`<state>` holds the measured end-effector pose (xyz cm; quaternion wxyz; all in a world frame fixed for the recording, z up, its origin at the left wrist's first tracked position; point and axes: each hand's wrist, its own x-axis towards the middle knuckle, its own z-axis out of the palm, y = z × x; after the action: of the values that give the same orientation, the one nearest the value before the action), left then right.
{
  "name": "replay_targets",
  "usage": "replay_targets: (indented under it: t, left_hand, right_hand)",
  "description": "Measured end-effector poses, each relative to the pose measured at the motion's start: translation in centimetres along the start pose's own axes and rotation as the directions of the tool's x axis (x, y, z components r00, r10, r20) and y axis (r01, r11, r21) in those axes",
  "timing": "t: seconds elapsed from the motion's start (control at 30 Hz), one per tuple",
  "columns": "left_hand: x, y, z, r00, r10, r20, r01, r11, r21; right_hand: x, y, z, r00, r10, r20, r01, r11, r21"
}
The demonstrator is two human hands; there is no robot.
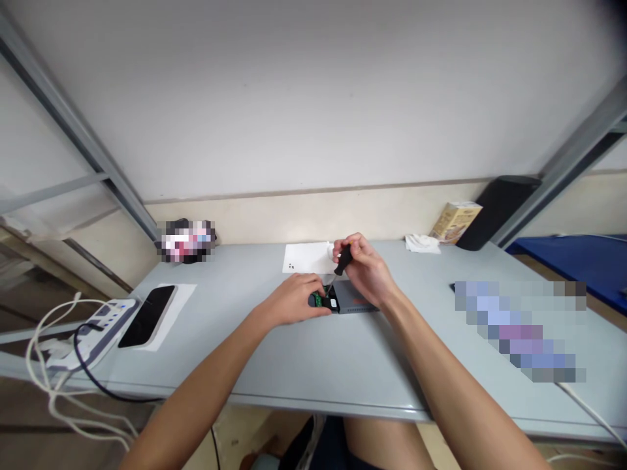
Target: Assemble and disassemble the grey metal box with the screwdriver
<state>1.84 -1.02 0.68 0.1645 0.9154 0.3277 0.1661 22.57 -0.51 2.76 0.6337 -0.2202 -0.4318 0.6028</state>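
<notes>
One black screwdriver (343, 259) in my right hand (366, 266), fingers wrapped round it; left hand (294, 300) half-spread over the gray box (353, 298) at its left end, can't tell if gripping.

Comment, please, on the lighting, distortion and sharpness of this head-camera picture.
Head view: wide-angle stretch, with the grey posts leaning outward; head view: the upper right corner darkened, and a highlight along the front edge of the desk; head view: two patches pixelated, and the tip of the black-handled tool in the right hand too small to make out.
</notes>
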Motion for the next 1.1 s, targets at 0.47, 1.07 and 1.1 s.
replay_targets:
  t: [0.47, 1.07, 1.1]
  left_hand:
    - [-0.1, -0.1, 0.0, 1.0, 0.013, -0.018, -0.014, 0.999, -0.049]
    - [-0.2, -0.2, -0.1, 1.0, -0.002, -0.014, 0.001, 0.999, -0.044]
    - [-0.2, -0.2, -0.1, 1.0, -0.002, -0.014, 0.001, 0.999, -0.044]
  right_hand:
    - [-0.3, 0.2, 1.0, 1.0, 0.007, 0.025, -0.009, 0.998, 0.056]
    - [0.3, 1.4, 0.2, 0.994, -0.063, -0.092, 0.057, 0.996, -0.064]
    - [0.2, 1.3, 0.2, 0.994, -0.068, -0.087, 0.062, 0.996, -0.063]
